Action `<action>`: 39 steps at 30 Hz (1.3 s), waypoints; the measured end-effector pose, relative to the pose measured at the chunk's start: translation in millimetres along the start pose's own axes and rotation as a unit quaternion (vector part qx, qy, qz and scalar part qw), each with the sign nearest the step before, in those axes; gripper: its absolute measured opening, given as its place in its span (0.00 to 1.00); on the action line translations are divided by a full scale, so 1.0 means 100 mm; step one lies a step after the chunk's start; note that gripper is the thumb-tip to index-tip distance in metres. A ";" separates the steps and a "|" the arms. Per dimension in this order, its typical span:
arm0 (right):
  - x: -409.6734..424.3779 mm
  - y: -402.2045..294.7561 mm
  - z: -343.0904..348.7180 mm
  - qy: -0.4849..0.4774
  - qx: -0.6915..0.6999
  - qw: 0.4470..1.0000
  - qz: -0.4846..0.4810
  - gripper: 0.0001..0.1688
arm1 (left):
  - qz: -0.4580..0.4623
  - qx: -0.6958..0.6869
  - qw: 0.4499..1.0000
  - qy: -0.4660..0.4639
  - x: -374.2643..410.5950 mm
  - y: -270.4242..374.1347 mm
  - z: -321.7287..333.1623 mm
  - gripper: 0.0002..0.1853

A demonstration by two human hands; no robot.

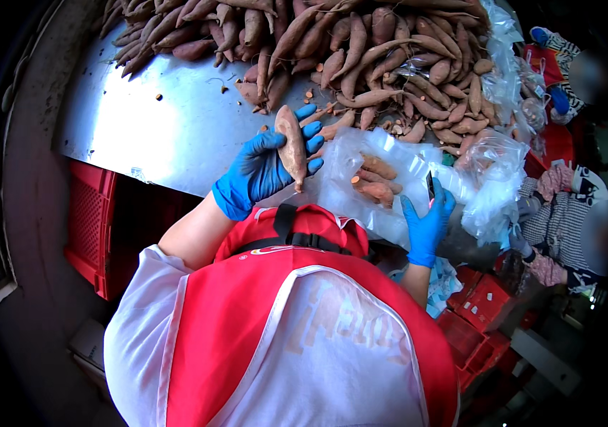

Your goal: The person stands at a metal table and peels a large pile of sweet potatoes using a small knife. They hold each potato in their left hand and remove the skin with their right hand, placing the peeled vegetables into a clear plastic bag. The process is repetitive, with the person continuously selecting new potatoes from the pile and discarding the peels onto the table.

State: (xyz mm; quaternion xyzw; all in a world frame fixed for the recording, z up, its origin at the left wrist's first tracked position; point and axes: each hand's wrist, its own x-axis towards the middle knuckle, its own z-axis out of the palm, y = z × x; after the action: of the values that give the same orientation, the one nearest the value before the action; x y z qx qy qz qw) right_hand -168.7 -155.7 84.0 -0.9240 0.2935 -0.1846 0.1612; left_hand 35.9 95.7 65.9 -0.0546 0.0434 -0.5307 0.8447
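Note:
My left hand (266,163), in a blue glove, grips a sweet potato (290,141) upright between thumb and fingers above the table's near edge. My gloved right hand (428,221) is closed around a small tool (430,185) with a dark blade-like tip; most of it is hidden by the fingers. Between the hands lies a clear plastic bag (341,163) with several sweet potatoes (376,181) on it or in it; which, I cannot tell. One of these shows a cut orange end. A large heap of sweet potatoes (357,48) covers the far side.
The metal table (186,117) carries cut-off ends (309,94). Crumpled plastic bags (490,171) hang at its right edge. A red crate (90,224) stands below left, and more red crates (474,304) are low right. Two people (554,208) are at the right.

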 end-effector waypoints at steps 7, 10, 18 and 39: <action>-0.33 0.50 0.21 0.078 0.335 0.926 0.154 0.29 | -0.010 0.156 0.988 -0.004 0.09 -0.18 0.22 0.37; -0.18 -0.22 -0.01 0.008 0.513 0.857 0.050 0.18 | -0.011 0.301 0.953 -0.016 0.26 -0.46 0.33 0.36; -0.40 -0.27 0.07 -0.020 0.550 0.834 0.030 0.23 | -0.085 0.661 0.739 -0.095 0.66 -1.01 0.27 0.33; -1.23 1.58 -0.14 0.331 0.455 0.684 0.465 0.11 | 0.020 0.899 0.413 0.142 0.51 0.48 -0.82 0.19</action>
State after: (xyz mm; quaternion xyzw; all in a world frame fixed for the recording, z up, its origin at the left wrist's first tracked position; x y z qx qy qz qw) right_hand -344.2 -206.8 1.8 -0.3607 0.5998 -0.4908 0.5189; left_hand 89.8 66.8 -22.4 0.8134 -0.3384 -0.2488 0.4025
